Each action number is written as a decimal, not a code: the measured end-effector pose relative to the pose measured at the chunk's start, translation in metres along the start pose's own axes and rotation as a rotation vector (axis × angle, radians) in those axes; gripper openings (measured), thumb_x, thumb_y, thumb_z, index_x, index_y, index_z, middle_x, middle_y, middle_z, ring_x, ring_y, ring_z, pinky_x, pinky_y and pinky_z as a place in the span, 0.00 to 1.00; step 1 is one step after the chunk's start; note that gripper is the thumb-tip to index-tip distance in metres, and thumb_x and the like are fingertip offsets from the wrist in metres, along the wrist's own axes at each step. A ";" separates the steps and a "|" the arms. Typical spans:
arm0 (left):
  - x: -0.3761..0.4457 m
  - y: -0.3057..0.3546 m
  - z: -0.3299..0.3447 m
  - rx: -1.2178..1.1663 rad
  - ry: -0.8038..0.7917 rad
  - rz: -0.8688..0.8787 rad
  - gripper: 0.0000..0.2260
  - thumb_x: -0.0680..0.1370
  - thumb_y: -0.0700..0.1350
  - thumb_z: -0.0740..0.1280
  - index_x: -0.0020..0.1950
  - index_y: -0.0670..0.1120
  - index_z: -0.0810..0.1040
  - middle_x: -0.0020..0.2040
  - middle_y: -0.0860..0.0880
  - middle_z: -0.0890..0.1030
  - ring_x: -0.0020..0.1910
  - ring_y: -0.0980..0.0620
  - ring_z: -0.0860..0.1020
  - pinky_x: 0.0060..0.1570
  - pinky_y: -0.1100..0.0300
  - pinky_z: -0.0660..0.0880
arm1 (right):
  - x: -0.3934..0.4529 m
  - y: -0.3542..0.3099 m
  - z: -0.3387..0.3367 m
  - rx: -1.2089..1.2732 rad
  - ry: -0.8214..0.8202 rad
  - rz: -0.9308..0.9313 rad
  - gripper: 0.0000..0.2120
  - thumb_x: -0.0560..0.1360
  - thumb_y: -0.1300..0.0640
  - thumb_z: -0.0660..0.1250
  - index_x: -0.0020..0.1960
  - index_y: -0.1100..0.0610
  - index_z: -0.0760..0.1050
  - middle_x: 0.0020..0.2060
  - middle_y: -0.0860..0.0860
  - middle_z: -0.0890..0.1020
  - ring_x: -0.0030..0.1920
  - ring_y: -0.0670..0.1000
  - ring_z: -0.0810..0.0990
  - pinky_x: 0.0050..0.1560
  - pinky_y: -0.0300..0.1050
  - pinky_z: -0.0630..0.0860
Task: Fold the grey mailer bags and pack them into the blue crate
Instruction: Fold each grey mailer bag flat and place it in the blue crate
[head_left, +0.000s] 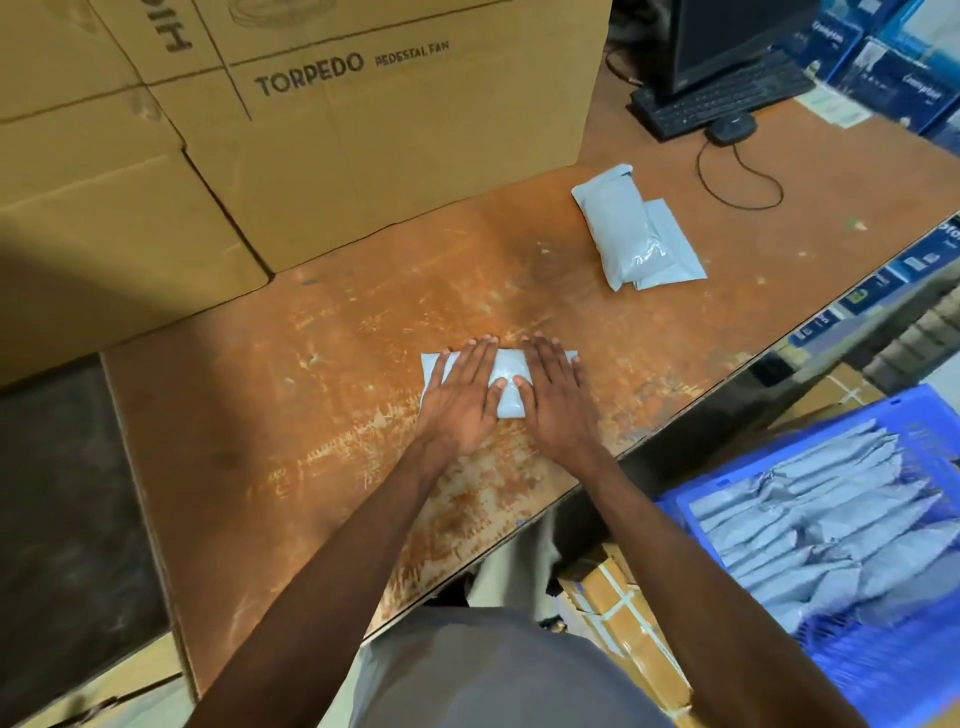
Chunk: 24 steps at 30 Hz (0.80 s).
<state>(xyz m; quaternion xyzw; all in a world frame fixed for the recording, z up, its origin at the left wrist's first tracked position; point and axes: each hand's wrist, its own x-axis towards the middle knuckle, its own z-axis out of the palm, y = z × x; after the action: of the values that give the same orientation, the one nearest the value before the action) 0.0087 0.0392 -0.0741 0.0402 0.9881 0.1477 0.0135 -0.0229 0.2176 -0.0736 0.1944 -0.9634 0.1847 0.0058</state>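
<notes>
A folded grey mailer bag (509, 370) lies on the worn brown table (322, 415) in front of me. My left hand (465, 397) presses flat on its left half, fingers straight. Beside it my right hand (553, 397) presses flat on the right half, thumbs nearly meeting over the bag's middle. Two more grey mailer bags (636, 234) lie overlapped further back on the right. The blue crate (872, 660) sits low at the right, below the table edge, holding several folded grey bags (831, 525) in rows.
Large cardboard boxes (363, 130) stand along the back and left of the table. A black keyboard (722, 101), mouse (732, 127) with cable and a monitor sit at the back right. Brown cartons (618, 608) lie on the floor under the table's edge.
</notes>
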 end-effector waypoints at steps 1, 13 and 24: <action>-0.001 0.001 -0.003 0.001 -0.012 0.000 0.28 0.87 0.56 0.41 0.85 0.47 0.48 0.85 0.52 0.51 0.83 0.54 0.49 0.81 0.48 0.44 | -0.001 0.000 -0.001 0.002 -0.010 -0.004 0.28 0.87 0.43 0.45 0.83 0.54 0.57 0.81 0.53 0.63 0.82 0.55 0.58 0.81 0.60 0.54; -0.002 -0.003 -0.047 -0.046 -0.129 0.010 0.28 0.84 0.48 0.60 0.84 0.51 0.57 0.84 0.51 0.53 0.83 0.52 0.43 0.72 0.43 0.23 | 0.011 0.015 -0.047 0.136 -0.289 0.031 0.30 0.84 0.48 0.60 0.83 0.55 0.57 0.81 0.55 0.61 0.83 0.57 0.53 0.80 0.60 0.52; 0.020 0.016 -0.111 0.018 0.016 0.059 0.15 0.68 0.44 0.71 0.54 0.49 0.82 0.52 0.46 0.81 0.52 0.42 0.81 0.43 0.53 0.77 | 0.034 -0.008 -0.097 0.045 -0.024 -0.133 0.18 0.67 0.60 0.76 0.55 0.53 0.79 0.55 0.52 0.77 0.50 0.57 0.78 0.41 0.46 0.68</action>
<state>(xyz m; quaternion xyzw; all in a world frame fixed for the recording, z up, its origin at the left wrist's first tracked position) -0.0142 0.0234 0.0367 0.0685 0.9879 0.1393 0.0011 -0.0569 0.2333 0.0221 0.2604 -0.9438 0.2034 0.0022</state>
